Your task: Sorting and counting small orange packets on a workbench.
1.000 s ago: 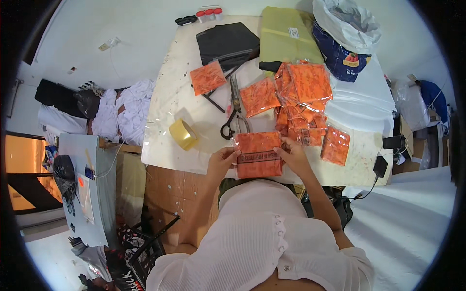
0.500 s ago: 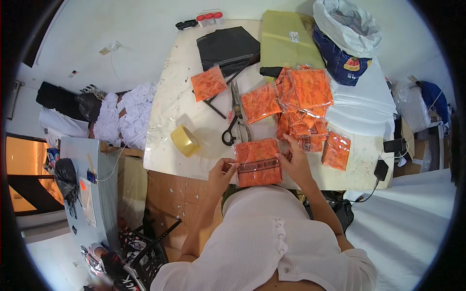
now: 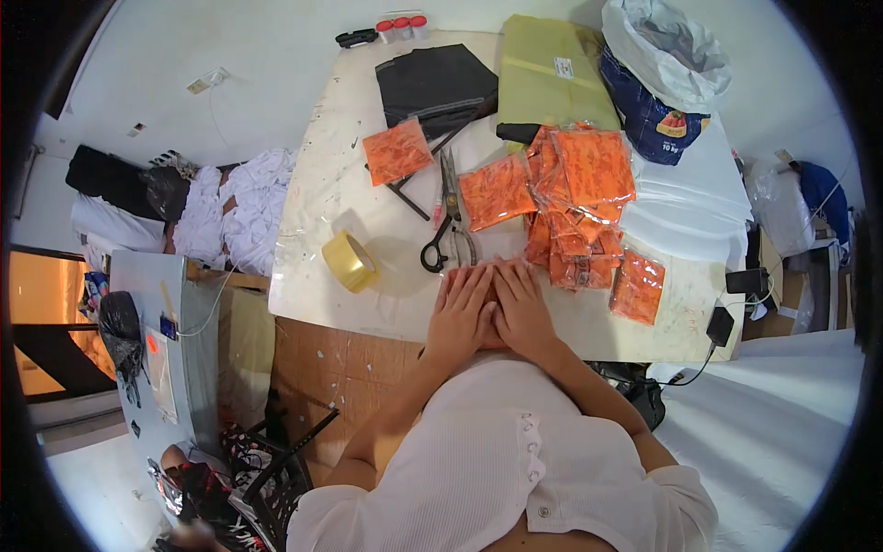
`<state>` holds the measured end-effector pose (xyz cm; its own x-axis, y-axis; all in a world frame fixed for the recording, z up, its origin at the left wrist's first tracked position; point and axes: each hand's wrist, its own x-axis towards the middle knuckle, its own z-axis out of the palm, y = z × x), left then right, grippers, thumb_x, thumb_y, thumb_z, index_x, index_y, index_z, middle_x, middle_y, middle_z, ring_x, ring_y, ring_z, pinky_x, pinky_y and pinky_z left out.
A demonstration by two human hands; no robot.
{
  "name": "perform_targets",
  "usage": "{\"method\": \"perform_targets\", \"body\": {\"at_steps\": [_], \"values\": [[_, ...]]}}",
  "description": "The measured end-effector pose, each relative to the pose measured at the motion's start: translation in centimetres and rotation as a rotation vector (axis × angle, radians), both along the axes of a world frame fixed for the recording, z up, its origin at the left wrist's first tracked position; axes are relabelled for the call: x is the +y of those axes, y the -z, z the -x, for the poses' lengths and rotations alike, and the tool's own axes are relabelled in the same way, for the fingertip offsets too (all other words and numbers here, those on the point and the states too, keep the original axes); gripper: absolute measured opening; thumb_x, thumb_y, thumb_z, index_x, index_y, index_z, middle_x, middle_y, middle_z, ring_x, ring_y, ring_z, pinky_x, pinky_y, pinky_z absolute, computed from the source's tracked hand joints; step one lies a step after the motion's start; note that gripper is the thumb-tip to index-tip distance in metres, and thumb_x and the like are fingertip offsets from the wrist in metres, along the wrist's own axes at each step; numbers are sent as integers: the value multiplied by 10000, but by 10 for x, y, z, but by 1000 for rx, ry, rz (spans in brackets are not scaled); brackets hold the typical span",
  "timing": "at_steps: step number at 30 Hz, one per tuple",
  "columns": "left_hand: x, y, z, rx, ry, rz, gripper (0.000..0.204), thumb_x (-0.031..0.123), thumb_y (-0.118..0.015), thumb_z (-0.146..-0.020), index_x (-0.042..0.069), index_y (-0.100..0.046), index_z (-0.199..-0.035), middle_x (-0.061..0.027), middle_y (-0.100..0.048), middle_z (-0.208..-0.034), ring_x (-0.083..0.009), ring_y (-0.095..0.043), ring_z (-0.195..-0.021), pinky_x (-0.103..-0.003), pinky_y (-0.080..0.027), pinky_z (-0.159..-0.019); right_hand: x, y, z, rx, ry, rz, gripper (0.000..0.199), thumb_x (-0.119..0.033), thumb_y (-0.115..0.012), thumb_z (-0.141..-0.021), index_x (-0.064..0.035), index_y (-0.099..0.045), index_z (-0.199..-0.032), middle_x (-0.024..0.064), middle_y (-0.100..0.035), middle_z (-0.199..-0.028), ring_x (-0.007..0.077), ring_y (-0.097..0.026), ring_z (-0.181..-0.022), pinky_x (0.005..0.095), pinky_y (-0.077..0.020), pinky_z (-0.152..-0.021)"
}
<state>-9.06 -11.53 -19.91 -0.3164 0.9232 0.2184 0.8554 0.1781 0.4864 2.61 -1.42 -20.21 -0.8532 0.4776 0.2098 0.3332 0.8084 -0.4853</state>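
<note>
A: Where the hands meet at the near edge of the table (image 3: 313, 276), what lies under them?

B: An orange packet (image 3: 485, 342), almost wholly covered. Only a sliver of it shows between the wrists, close to the white shirt (image 3: 497, 460).

A: And the fingers?

B: Both hands lie flat, palms down, side by side and touching. The left hand (image 3: 460, 311) has its fingers straight and close together, pointing away from the body; the right hand (image 3: 520, 308) likewise. Nothing is gripped (the packet sits beneath the palms, pressed, not pinched).

A: What is around them?

B: The scissors (image 3: 448, 225) lie just beyond the left fingertips, handles toward the person. A tape roll (image 3: 349, 260) stands to the left, well apart from the hand. A heap of orange packets (image 3: 579, 202) lies beyond and to the right of the right hand, near its fingertips; one more packet (image 3: 637, 287) lies alone farther right.
</note>
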Motion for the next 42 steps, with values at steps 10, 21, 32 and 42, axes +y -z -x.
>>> {"method": "perform_targets", "body": {"at_steps": [10, 21, 32, 42], "values": [[3, 24, 0, -44, 36, 128, 536, 311, -328, -953, 23, -274, -1402, -142, -279, -1452, -285, -204, -1365, -425, -93, -1118, 3, 21, 2, -77, 13, 20, 552, -257, -454, -864, -26, -353, -1356, 135, -301, -1436, 327, -222, -1347, 480, -144, -1103], [5, 23, 1, -137, 26, 163, 545, 300, -367, -933, 37, -279, -1402, -137, -274, -1455, -276, -219, -1358, -409, -108, -1112, 2, 30, 1, -70, 13, 14, 554, -274, -452, -880, -35, -338, -1366, 139, -285, -1439, 340, -218, -1341, 530, -140, -1086], [124, 52, 86, 119, 47, -209, 399, 184, -629, -753, 82, -565, -1134, -98, -595, -1123, -291, -541, -1061, -441, -392, -903, 3, -27, -1, 175, 149, 62, 544, -219, -600, -826, -50, -408, -1307, 188, -258, -1431, 410, -221, -1305, 514, -173, -1068], [106, -23, 130, -789, 3, -283, 212, 180, -575, -884, 38, -633, -1030, -27, -648, -833, -87, -620, -729, -222, -479, -584, 50, -53, -11, 590, 322, 100, 406, -42, -627, -782, -13, -517, -1171, 154, -493, -1226, 308, -449, -1157, 388, -351, -982]]}}
